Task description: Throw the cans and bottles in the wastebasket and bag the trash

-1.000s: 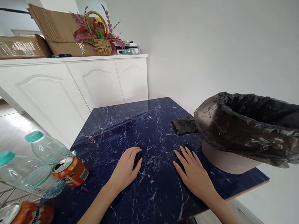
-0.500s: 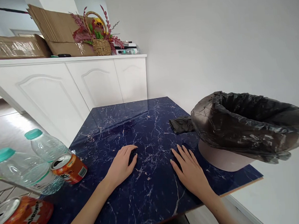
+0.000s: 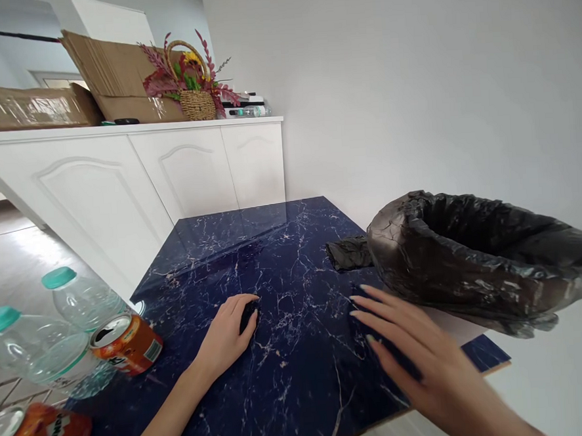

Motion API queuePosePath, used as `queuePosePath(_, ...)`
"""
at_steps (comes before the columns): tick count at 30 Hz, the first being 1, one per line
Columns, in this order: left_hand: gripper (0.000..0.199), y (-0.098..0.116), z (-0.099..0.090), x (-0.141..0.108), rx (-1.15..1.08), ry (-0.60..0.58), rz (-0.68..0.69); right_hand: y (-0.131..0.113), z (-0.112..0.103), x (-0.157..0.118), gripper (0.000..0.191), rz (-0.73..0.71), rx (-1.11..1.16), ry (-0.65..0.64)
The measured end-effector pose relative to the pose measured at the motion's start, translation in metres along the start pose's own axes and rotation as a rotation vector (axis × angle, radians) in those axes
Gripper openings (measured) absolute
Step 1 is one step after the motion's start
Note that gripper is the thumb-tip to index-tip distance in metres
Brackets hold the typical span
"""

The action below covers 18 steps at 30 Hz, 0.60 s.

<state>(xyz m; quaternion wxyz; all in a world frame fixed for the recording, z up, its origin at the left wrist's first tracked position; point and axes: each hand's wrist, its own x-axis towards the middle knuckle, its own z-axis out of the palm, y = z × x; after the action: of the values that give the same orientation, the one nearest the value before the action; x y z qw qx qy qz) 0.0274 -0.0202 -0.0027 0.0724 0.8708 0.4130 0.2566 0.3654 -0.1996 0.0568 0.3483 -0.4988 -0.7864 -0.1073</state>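
The left hand (image 3: 228,334) rests on the dark blue marbled table (image 3: 296,389) at the lower centre of the frame, holding nothing, its fingers gently curled and the thumb set apart from them by a modest gap. The right hand (image 3: 430,357), at the lower right, is also free of any object, fingers spread wide and pointing toward the centre; it appears to be above the tabletop. Just beyond it, at the right of the frame, stands the bin (image 3: 462,326), its pale lower wall partly hidden by this hand and its upper part wrapped in a black liner (image 3: 473,289); whether the hand touches it cannot be told. A folded black bag (image 3: 348,252) lies right of centre, above the right fingertips in the frame and beside the liner. Nearest the left hand, though well apart, an orange can (image 3: 131,345) stands at the lower left, beside two clear bottles (image 3: 81,298) with teal caps.
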Motion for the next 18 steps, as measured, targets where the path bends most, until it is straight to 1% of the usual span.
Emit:
queuePosePath(1,0.034,0.0,0.0,0.0,0.001,0.006,-0.001,0.0,-0.023,0.005,0.048,-0.06,-0.025,0.095)
queuePosePath(2,0.034,0.0,0.0,0.001,0.001,0.012,-0.001,0.001,-0.043,0.009,0.05,-0.089,-0.059,0.163)
queuePosePath(4,0.034,0.0,0.0,0.001,0.005,0.023,-0.001,0.011,-0.076,0.014,0.052,-0.064,-0.156,0.289)
queuePosePath(5,0.034,0.0,0.0,0.002,0.007,0.027,-0.001,0.018,-0.088,0.014,0.053,-0.044,-0.222,0.332)
queuePosePath(7,0.034,0.0,-0.002,0.002,0.013,0.032,-0.006,0.038,-0.103,0.012,0.051,0.014,-0.345,0.408)
queuePosePath(9,0.035,0.0,-0.003,0.002,0.016,0.029,-0.022,0.06,-0.11,0.008,0.045,0.067,-0.429,0.415)
queuePosePath(12,0.037,0.0,-0.004,0.002,0.011,0.008,-0.059,0.085,-0.112,0.002,0.034,0.09,-0.486,0.337)
queuePosePath(14,0.037,-0.001,-0.005,0.002,0.006,0.006,-0.082,0.094,-0.11,0.0,0.03,0.068,-0.492,0.303)
queuePosePath(18,0.036,-0.003,-0.005,0.002,-0.004,0.041,-0.105,0.101,-0.105,-0.001,0.024,0.038,-0.479,0.321)
